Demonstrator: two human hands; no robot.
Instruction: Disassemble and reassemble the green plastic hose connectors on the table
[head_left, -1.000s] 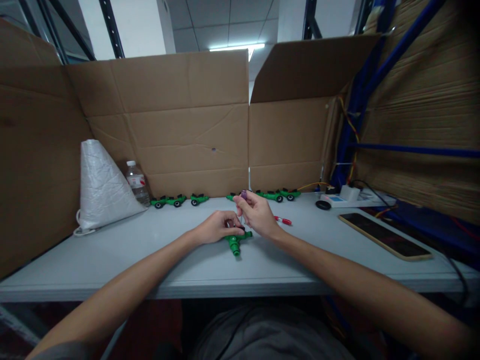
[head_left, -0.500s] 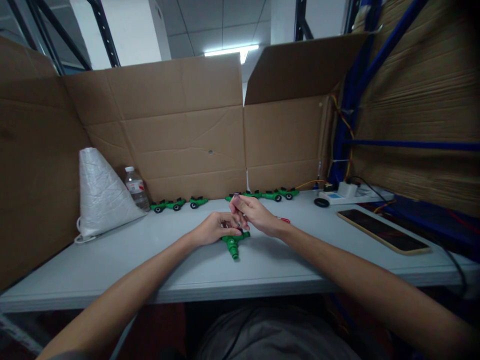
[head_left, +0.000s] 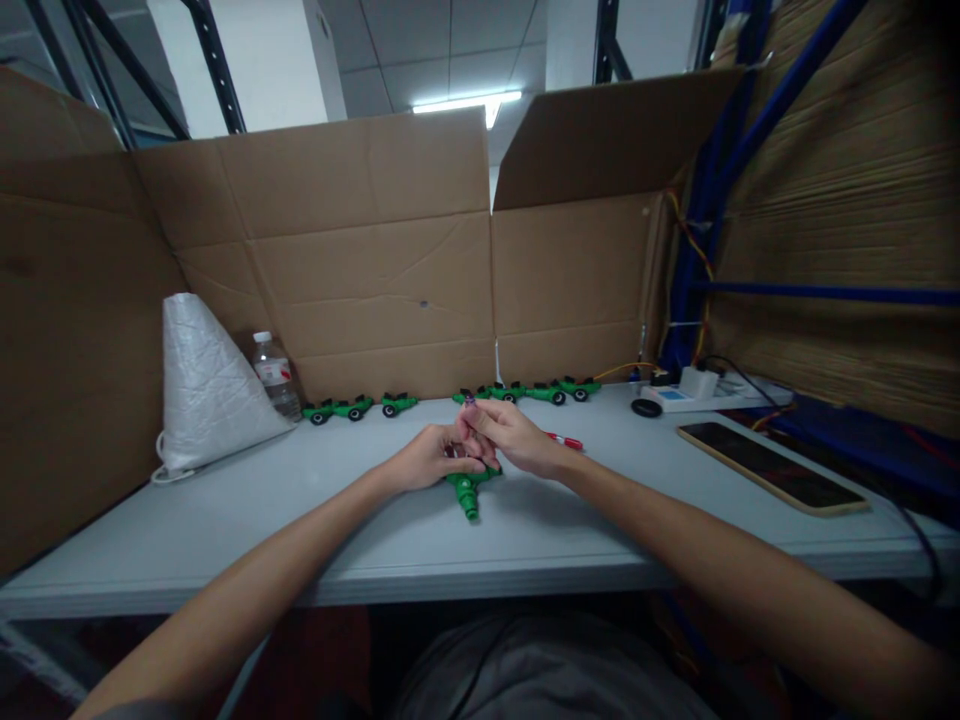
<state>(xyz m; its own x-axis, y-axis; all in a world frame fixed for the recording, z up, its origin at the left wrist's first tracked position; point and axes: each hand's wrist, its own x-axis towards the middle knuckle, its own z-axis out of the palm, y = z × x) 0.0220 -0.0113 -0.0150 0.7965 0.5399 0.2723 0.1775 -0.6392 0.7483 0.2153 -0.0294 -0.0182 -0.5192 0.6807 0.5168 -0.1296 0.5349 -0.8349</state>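
A green toy car body (head_left: pixel 468 497) lies on the table in front of me, its narrow end pointing toward me. My left hand (head_left: pixel 429 458) is closed on its far left side, and the fingers cover much of it. Right above it, my right hand (head_left: pixel 504 432) is closed in a pinch with the fingers curled against my left fingertips. A small dark bit (head_left: pixel 470 399) shows at the tip of the right thumb and forefinger; its kind is too small to tell. Just beyond the right wrist lies a red-and-white pen-like item (head_left: pixel 566 441), partly hidden.
Several green toy cars with black wheels (head_left: pixel 547 393) stand along the cardboard wall (head_left: pixel 375 270). At left are a silvery bag (head_left: pixel 214 400) and a water bottle (head_left: pixel 275 375). To the right lie a phone (head_left: pixel 769 465), a power strip (head_left: pixel 720 393) and a black disc (head_left: pixel 646 408).
My right hand has shifted slightly down and left, closer to the left hand. The left hand and the green car body stay nearly in place.
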